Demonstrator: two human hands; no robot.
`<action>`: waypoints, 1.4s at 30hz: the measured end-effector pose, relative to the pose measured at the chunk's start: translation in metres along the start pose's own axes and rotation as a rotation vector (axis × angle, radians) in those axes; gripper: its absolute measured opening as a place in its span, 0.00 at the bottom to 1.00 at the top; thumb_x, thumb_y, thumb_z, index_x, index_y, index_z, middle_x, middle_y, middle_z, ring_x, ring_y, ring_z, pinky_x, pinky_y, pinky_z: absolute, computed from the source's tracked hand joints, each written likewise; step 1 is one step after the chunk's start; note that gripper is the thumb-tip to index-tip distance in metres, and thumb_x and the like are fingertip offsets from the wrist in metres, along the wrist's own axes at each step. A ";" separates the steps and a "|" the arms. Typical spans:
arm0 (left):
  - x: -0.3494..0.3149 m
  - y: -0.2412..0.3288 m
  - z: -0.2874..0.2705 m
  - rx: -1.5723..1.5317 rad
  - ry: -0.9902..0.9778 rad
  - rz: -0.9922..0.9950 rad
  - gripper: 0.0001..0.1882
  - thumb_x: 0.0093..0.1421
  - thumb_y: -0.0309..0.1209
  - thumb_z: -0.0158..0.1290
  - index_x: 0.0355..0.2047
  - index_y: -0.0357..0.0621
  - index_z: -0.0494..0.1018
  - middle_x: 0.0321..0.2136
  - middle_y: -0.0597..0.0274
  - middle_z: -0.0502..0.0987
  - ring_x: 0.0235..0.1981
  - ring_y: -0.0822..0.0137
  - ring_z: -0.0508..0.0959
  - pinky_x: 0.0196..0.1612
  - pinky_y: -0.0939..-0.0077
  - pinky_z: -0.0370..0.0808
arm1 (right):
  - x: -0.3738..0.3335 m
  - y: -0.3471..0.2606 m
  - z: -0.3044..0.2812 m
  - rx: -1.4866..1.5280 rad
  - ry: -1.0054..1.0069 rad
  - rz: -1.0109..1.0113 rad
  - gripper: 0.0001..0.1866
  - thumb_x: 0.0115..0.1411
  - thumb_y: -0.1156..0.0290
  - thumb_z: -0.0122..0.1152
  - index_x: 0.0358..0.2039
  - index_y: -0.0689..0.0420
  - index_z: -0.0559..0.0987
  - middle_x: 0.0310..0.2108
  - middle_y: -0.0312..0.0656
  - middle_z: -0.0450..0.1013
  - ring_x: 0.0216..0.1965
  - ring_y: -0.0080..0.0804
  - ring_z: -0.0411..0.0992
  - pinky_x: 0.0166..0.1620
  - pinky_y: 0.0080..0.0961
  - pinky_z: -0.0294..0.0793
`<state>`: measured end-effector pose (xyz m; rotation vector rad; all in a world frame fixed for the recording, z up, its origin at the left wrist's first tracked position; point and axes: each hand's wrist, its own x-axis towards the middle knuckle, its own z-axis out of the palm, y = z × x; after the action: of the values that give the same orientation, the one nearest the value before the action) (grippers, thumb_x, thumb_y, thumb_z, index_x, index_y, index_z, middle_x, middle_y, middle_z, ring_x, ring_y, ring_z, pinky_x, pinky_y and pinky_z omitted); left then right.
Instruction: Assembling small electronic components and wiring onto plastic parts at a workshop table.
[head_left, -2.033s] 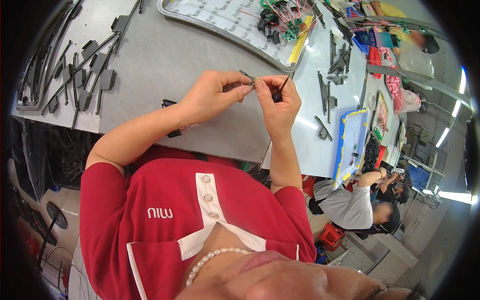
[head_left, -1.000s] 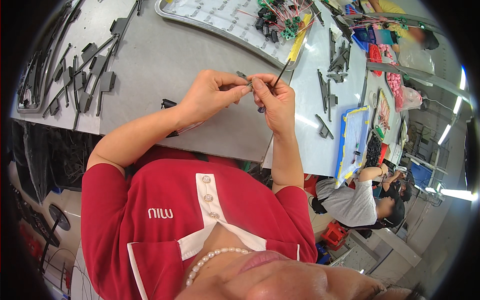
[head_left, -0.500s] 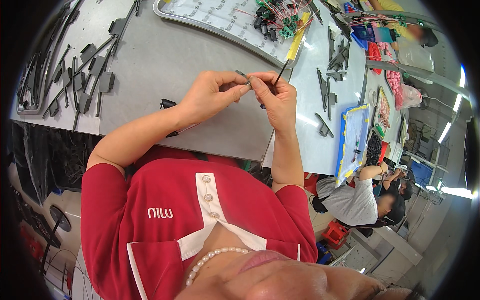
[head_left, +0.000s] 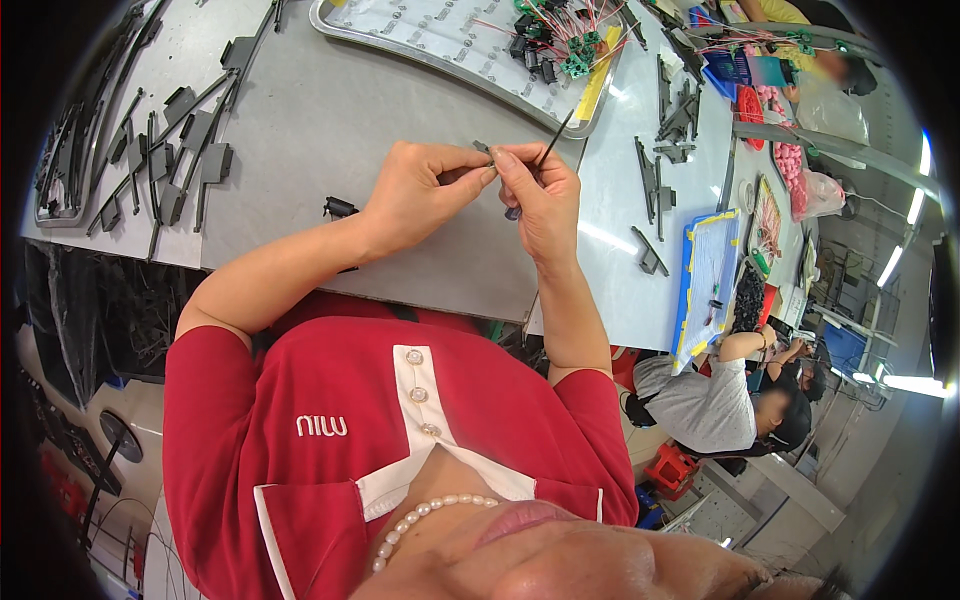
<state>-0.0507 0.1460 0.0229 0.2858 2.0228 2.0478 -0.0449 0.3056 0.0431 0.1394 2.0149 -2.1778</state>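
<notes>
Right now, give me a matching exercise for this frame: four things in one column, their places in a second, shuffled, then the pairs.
Things:
1. small grey part
2. thin dark tool
3. metal tray
4. flat black parts

Places:
A. far edge of the grey table, holding wired connectors
B. laid out in rows at the table's left
C. pinched between the left hand and right hand
D. sticking up from the right hand

Pairs: 1-C, 2-D, 3-A, 4-B
</notes>
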 end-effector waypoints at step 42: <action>0.001 0.009 -0.006 -0.215 -0.075 -0.191 0.12 0.57 0.33 0.53 0.36 0.37 0.77 0.18 0.71 0.72 0.20 0.83 0.66 0.21 0.87 0.64 | -0.002 -0.012 -0.006 -0.139 -0.092 -0.026 0.10 0.59 0.72 0.55 0.39 0.62 0.77 0.26 0.31 0.71 0.25 0.13 0.64 0.28 0.10 0.65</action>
<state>-0.0537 0.1409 0.0320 0.1211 1.6974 2.0768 -0.0453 0.3120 0.0544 -0.0057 2.1186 -2.0110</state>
